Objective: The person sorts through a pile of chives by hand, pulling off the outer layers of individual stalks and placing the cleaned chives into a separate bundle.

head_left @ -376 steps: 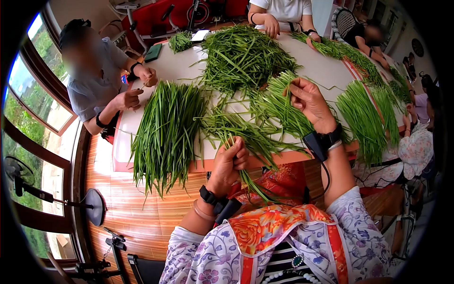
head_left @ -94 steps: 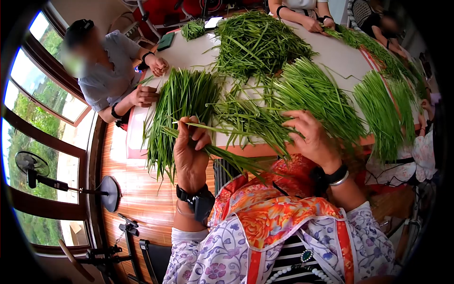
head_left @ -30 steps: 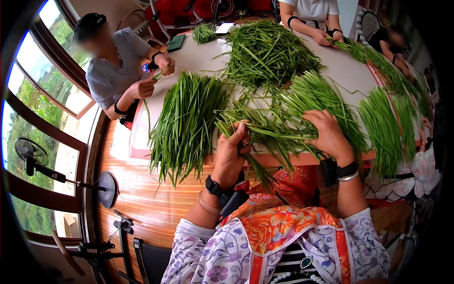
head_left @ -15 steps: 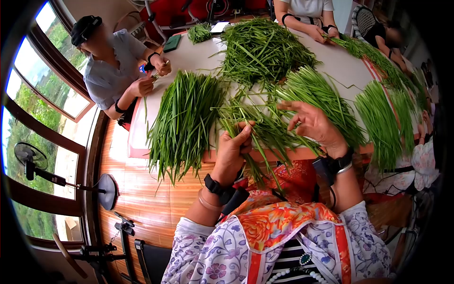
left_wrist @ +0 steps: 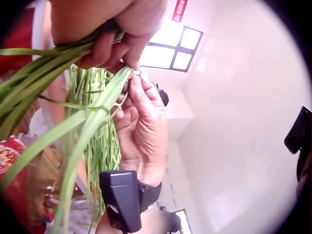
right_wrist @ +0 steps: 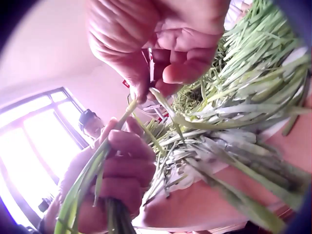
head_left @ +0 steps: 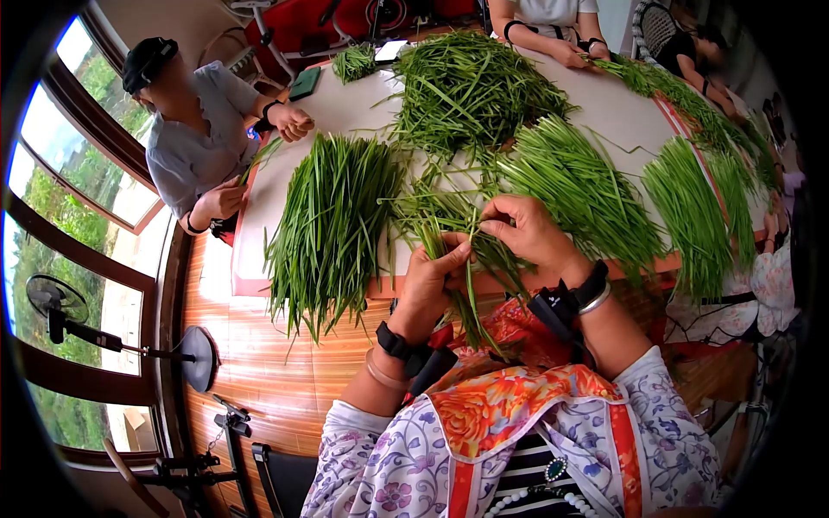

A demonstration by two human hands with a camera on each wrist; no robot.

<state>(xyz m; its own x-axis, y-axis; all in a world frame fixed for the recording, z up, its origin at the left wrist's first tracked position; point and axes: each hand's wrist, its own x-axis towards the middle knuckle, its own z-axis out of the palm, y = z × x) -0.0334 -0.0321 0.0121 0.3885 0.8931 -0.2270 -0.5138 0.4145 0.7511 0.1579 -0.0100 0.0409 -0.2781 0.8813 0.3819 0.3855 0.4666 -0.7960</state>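
My left hand (head_left: 429, 281) grips a small bunch of garlic chives (left_wrist: 46, 80), whose leaves hang down over the table's front edge. Right beside its thumb, my right hand (head_left: 535, 233) pinches the pale root end of a chive stalk (right_wrist: 130, 108) between thumb and forefinger. Loose chives (head_left: 436, 207) lie scattered just beyond both hands. To the left is a thick, aligned stack of chives (head_left: 332, 224), its leaf tips drooping past the edge. Another aligned stack (head_left: 579, 181) lies to the right, pale ends pointing away from me.
A large tangled heap of chives (head_left: 475, 91) fills the table's middle. More stacks (head_left: 686, 203) line the right side. One person (head_left: 194, 129) sits at the left and another (head_left: 553, 26) across, both at the table (head_left: 259, 268). A standing fan (head_left: 56, 306) is at the left.
My right hand has come from hovering spread above the loose chives to pinch a stalk at my left thumb. The person at the left has drawn their hands apart.
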